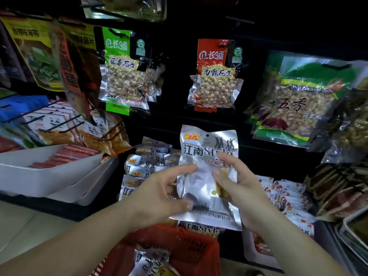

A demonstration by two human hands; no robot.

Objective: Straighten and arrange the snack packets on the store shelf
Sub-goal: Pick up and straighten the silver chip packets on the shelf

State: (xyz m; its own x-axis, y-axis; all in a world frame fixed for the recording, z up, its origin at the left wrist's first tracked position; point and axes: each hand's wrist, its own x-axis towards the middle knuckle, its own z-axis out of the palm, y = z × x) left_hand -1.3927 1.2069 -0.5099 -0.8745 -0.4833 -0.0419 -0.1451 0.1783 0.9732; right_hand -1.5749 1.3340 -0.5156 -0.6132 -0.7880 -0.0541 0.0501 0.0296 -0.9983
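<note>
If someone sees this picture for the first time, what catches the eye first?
A silver snack packet in the centre, held upright between the left hand and the right hand. Below it is a red basket; above hang a green peanut bag and a red peanut bag.

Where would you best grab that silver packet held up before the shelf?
Grab the silver packet by its lower half, coming from below at both side edges, as the left hand and right hand hold it now. It is flat and upright, so a pinch on each side should steady it and leave the hang hole at its top free.
</note>
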